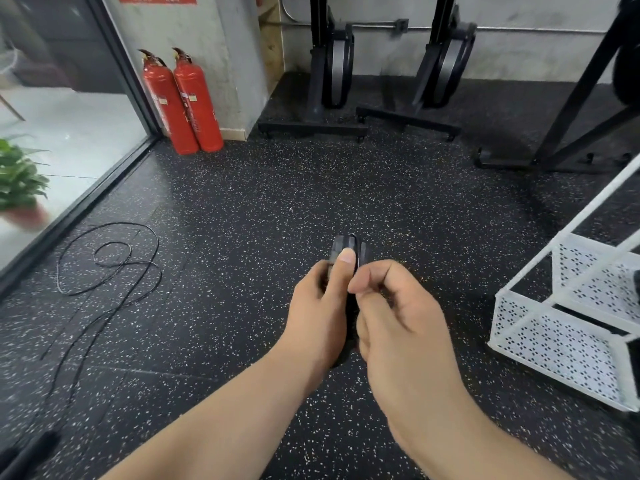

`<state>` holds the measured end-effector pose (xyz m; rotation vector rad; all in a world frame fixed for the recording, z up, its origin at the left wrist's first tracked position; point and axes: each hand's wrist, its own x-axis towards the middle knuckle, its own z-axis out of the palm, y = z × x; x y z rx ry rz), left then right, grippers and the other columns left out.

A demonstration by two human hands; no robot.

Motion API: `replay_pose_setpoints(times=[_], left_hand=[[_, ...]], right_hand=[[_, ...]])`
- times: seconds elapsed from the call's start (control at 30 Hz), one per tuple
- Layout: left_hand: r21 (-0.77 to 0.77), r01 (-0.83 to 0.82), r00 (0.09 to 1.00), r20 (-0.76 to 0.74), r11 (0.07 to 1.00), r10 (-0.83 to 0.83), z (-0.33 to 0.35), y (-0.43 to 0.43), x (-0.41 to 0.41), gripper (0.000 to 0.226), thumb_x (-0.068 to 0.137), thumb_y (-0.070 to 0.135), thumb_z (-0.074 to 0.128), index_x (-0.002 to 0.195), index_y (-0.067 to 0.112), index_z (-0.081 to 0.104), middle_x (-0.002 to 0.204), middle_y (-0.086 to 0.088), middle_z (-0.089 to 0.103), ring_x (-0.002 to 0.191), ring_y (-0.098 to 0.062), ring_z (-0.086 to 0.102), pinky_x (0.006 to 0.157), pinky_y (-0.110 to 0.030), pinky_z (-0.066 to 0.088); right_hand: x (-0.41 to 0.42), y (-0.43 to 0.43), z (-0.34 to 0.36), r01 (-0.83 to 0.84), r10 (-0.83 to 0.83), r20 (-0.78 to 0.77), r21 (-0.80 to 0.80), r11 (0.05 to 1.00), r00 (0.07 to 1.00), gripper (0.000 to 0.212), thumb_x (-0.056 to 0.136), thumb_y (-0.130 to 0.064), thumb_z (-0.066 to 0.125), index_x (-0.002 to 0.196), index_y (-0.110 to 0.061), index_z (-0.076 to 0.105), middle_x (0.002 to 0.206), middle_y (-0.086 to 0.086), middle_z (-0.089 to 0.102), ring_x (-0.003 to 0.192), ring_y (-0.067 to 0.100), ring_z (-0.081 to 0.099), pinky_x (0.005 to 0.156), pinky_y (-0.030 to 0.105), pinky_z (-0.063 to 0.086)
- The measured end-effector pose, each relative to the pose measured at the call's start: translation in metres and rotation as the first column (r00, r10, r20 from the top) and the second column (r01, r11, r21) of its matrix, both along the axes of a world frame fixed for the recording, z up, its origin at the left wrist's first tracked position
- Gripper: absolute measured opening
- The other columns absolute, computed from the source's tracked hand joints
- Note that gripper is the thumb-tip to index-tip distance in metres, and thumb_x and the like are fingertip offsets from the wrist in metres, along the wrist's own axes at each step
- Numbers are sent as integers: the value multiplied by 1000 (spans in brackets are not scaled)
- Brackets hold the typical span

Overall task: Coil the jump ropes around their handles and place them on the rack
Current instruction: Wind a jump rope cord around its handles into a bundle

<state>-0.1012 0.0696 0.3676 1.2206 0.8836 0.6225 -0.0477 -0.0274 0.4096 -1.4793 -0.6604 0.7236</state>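
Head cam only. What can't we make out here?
All in the head view:
- jump rope handles: mostly covered by the left hand and right hand; wrap count unreadable.
- white rack: cut off by the right edge.
- loose rope: too thin; ends lost against the speckled floor.
- dark object: blurred, cropped by the bottom-left corner.

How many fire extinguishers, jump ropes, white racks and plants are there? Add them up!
Fire extinguishers: 2
Jump ropes: 2, loose rope on the floor, coiled rope held
White rack: 1
Plant: 1
Total: 6
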Motion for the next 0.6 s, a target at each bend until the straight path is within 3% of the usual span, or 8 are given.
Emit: replay_pose_setpoints(times=[0.1, 0.17, 0.27, 0.33, 0.4, 0.5, 0.53, 0.6], left_hand=[[-26, -21, 999, 32, 999, 22, 6, 0, -1, 52, 96, 71, 60, 107, 22, 75, 104, -13, 79, 93, -29, 75, 88, -54, 61], [-54, -23, 996, 89, 998, 28, 9, 1, -3, 48, 100, 63, 62, 109, 17, 72, 98, -14, 76, 79, -30, 70, 74, -48, 59], [-94, 19, 983, 184, 995, -1, 15, -3, -3, 58, 97, 64, 65, 118, 10, 69, 102, -25, 74, 72, -31, 65, 64, -43, 55], [-102, 40, 975, 222, 994, -17, 16, -3, -2, 65, 97, 66, 62, 122, 6, 66, 107, -34, 71, 75, -34, 64, 64, -42, 54], [-103, 43, 978, 207, 994, -20, 15, -1, -3, 62, 101, 66, 55, 124, 10, 68, 105, -29, 74, 79, -34, 67, 67, -41, 56], [-59, 90, 990, 117, 994, -83, 10, -1, -6, 51, 109, 60, 36, 126, 26, 71, 113, -8, 79, 102, -26, 75, 82, -36, 60], [-21, 113, 991, 80, 993, -111, 6, -2, -6, 45, 112, 53, 33, 126, 29, 68, 113, -6, 78, 104, -20, 75, 80, -31, 59], [37, 136, 990, 42, 990, -138, 3, -3, -7, 27, 115, 37, 38, 128, 31, 61, 110, -3, 75, 87, -2, 72, 67, -20, 55]], right_hand=[[14, 2, 4, -24, 25, 108, -6, 1000, 994, 30, 108, -7, 49, 91, -28, 64, 63, -18, 50, 56, 3, 43, 55, 18, 36], [31, 6, 3, 13, -11, -65, 24, 1000, 998, 24, 108, -5, 48, 94, -21, 60, 63, -12, 48, 55, 8, 38, 49, 20, 34], [52, 14, -5, 49, -5, -437, 88, 995, 900, 22, 104, -2, 54, 93, -20, 59, 68, -3, 47, 54, 10, 35, 45, 23, 33], [58, 17, -12, -3, 51, -496, 97, 995, 867, 17, 102, -6, 61, 95, -21, 65, 70, 0, 49, 55, 12, 40, 47, 25, 35], [59, 18, -17, -26, 36, -424, 28, 999, 905, 13, 101, -12, 67, 100, -24, 72, 76, 2, 60, 62, 15, 49, 52, 28, 39], [58, 17, -18, 63, -74, -78, -143, 988, 994, 17, 106, -22, 64, 106, -33, 77, 94, -8, 76, 79, 10, 66, 70, 29, 47], [57, 17, -16, 104, -101, 30, -165, 981, 994, 21, 109, -26, 59, 106, -36, 77, 96, -13, 77, 83, 1, 68, 75, 28, 47], [54, 17, -12, 96, -84, 84, -156, 983, 993, 31, 112, -38, 47, 106, -34, 77, 99, -18, 76, 87, -12, 65, 80, 23, 45]])
